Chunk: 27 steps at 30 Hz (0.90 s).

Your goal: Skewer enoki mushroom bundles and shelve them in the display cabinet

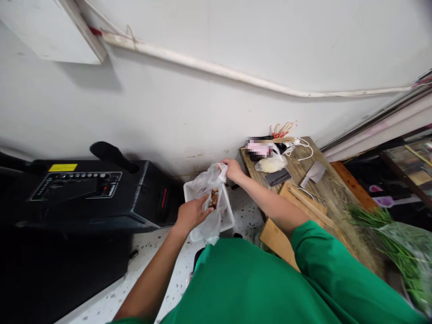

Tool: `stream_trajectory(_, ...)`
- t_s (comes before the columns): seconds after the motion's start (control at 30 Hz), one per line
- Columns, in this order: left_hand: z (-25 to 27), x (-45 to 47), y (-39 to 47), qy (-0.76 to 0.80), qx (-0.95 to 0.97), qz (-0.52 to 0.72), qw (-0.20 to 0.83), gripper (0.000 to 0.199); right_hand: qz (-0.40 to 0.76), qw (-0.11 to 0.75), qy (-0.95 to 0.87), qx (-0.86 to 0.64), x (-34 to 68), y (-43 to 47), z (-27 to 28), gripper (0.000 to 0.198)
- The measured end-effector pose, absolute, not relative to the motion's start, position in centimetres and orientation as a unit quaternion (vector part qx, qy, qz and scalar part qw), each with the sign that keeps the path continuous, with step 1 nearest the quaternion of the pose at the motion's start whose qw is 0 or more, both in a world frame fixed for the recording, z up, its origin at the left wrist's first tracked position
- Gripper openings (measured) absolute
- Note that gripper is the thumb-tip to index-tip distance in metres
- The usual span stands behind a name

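A clear plastic bag [209, 225] lies over a white plastic bin [230, 217] that stands below me by the wall. Brownish pieces [214, 198] show in the bag's opening; their kind is too small to make out. My right hand [232, 170] pinches the bag's edge at the far right corner of the bin. My left hand [194, 213] is at the bag's near left side, its fingers stretched apart and reaching to the opening beside the brownish pieces. Whether its fingertips touch the plastic is hard to see.
A black speaker [141, 193] with a microphone [113, 155] stands at left. On the wooden table [337, 198] at right lie a cleaver [313, 174], a dark phone-like slab [277, 177], a bagged pale food [272, 163], skewers and green stalks [388, 234]. A wall pipe [202, 65] runs above.
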<state>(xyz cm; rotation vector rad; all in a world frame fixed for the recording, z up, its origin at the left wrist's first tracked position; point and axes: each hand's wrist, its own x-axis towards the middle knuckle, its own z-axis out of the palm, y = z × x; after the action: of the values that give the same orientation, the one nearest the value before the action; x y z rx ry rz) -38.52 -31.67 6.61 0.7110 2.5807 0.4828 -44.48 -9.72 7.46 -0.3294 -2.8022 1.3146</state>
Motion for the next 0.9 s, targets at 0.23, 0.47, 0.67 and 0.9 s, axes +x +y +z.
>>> stream_trajectory(0.23, 2.4, -39.9, -29.3, 0.971, 0.129, 0.039, 0.198, 0.076, 0.417, 0.051, -0.903, -0.09, -43.2, -11.0, 8.2, 0.03)
stream_trajectory(0.47, 2.9, -40.2, -29.7, 0.962, 0.147, 0.036, 0.227, 0.041, 0.446, 0.063, -0.874, -0.183, -45.8, -11.3, 9.0, 0.015)
stream_trajectory(0.67, 5.6, -41.9, -34.7, 0.97, 0.116, 0.053, 0.206, 0.037, 0.48, 0.079, -0.846, -0.217, -47.6, -7.3, 7.4, 0.035)
stream_trajectory(0.9, 4.6, -40.5, -37.7, 0.921, 0.175, 0.248, 0.242, 0.036, 0.438, -0.016, -0.858, -0.269, -39.2, -7.2, 2.5, 0.047)
